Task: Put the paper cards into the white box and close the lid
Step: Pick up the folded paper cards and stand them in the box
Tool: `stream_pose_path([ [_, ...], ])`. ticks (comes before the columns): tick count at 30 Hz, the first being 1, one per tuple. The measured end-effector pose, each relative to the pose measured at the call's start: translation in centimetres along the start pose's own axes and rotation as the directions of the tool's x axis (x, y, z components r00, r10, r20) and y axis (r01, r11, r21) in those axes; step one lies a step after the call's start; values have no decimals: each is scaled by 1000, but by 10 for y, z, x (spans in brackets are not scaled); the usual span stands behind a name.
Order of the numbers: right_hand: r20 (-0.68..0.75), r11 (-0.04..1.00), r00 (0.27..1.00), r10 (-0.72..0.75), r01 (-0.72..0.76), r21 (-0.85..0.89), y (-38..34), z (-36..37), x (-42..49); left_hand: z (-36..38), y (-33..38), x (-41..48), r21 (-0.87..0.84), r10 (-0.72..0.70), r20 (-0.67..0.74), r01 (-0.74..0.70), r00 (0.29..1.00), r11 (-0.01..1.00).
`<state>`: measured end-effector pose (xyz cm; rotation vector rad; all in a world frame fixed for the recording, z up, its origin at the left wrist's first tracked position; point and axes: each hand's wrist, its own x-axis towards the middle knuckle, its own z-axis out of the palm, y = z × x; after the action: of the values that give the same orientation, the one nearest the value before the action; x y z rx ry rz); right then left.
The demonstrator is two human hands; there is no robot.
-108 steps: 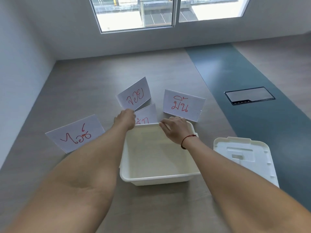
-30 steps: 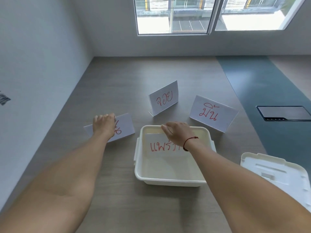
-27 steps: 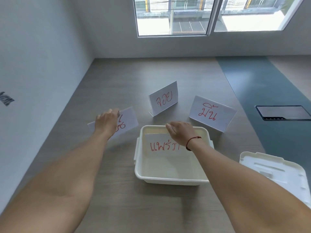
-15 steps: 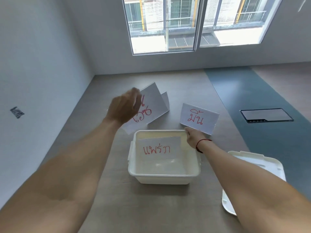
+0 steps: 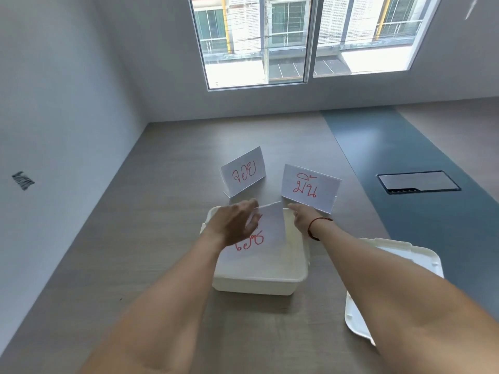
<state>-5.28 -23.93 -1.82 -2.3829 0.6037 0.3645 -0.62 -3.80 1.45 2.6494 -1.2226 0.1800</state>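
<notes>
Holding a paper card (image 5: 267, 233) with red handwriting over the white box (image 5: 270, 279), our left hand (image 5: 232, 225) pinches its upper left part, fingers wrapped over the top edge; the card tilts and its lower part dips inside the box. Our right hand (image 5: 299, 214) reaches past the far right corner of the box, just beside the held card, fingers extended toward the base of the standing card on the right (image 5: 310, 186); we cannot tell whether it touches or grips that card. A red string bracelet (image 5: 314, 226) circles the right wrist.

Two folded cards stand on the floor (image 5: 162, 211) beyond the box: the right one and another further left (image 5: 243, 171), both with red writing. The white lid (image 5: 405, 255) lies on the floor to the right of the box, apart from it, largely covered by our right forearm.

Our left hand hides part of the writing on the held card. That card and hand block most of the box's interior, so its contents cannot be made out.
</notes>
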Motion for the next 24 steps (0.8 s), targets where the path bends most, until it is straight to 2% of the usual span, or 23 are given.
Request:
stream_pose_path([
  [4, -95, 999, 995, -34, 31, -28, 1, 5, 4, 27, 0, -3, -63, -37, 240, 54, 970, 997],
  [6, -131, 999, 991, -35, 34, -13, 0, 6, 7, 37, -2, -4, -55, -36, 270, 52, 962, 997],
  [9, -161, 999, 986, -36, 37, 6, -2, 5, 11, 45, -6, 0, -28, -58, 229, 66, 972, 997],
  [13, -210, 998, 978, -17, 30, 57, -5, 2, 17, 40, -13, 12, -98, -97, 185, 117, 978, 988],
  [17, -192, 999, 981, 36, -28, 45, -9, -6, 20, 29, -31, 20, -103, -241, -6, 239, 971, 966],
  [19, -192, 998, 979, 61, -60, 12, -14, -13, 23, 26, -44, 22, -75, -440, -11, 438, 898, 896],
  [21, -224, 997, 971, 82, -82, 6, -19, -21, 30, 26, -55, 21, -56, -659, 94, 665, 746, 745],
  [23, -274, 995, 957, 95, -95, 12, -20, -27, 45, 32, -62, 22, -92, -760, 237, 793, 605, 603],
  [24, -310, 995, 946, 94, -98, 4, -18, -31, 53, 36, -64, 24, -114, -767, 282, 814, 577, 570],
])
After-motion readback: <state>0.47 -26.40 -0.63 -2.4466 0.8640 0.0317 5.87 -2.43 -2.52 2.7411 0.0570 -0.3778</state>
